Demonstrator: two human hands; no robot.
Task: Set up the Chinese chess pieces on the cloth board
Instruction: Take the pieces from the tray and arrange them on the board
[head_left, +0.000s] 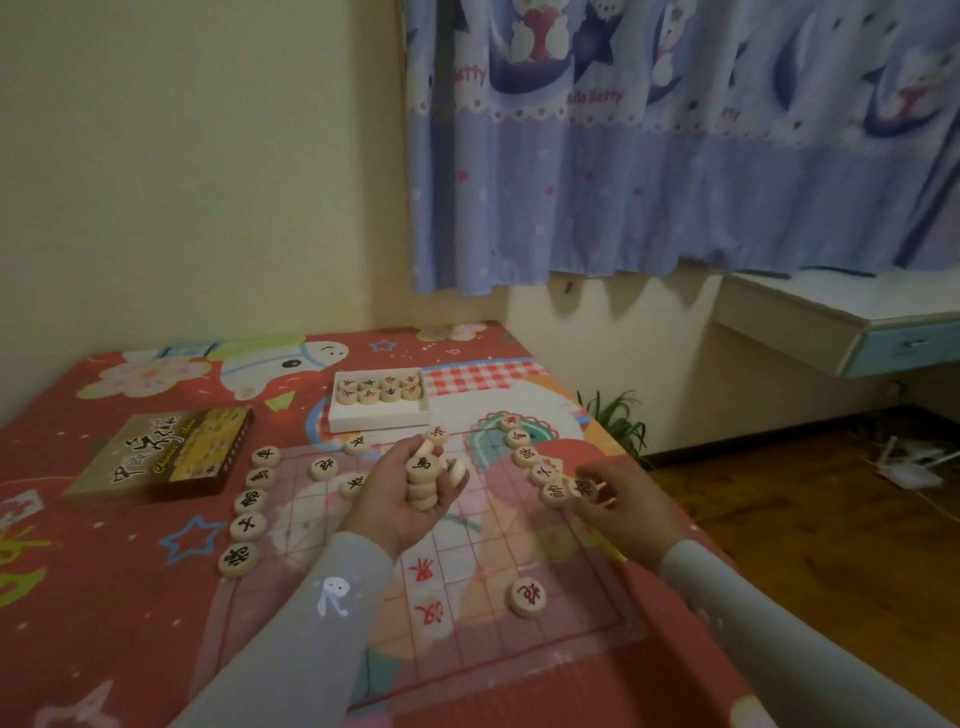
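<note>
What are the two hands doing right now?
Left hand: grip curled round a stack of chess pieces.
Right hand: pinching one red-marked piece at the right-side row.

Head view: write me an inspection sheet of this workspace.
Surface: bed with a red cartoon sheet; cloth board spread on it.
Job's things: black-marked pieces line the board's left edge, red-marked pieces the right; more in the white tray.
Clutter: chess box left of the board.
Grips: left hand holds a pile of pieces; right hand pinches a red-marked piece.
Cables: a white tangle on the floor, too blurred to identify.
Surroundings: curtain, desk, potted plant.
</note>
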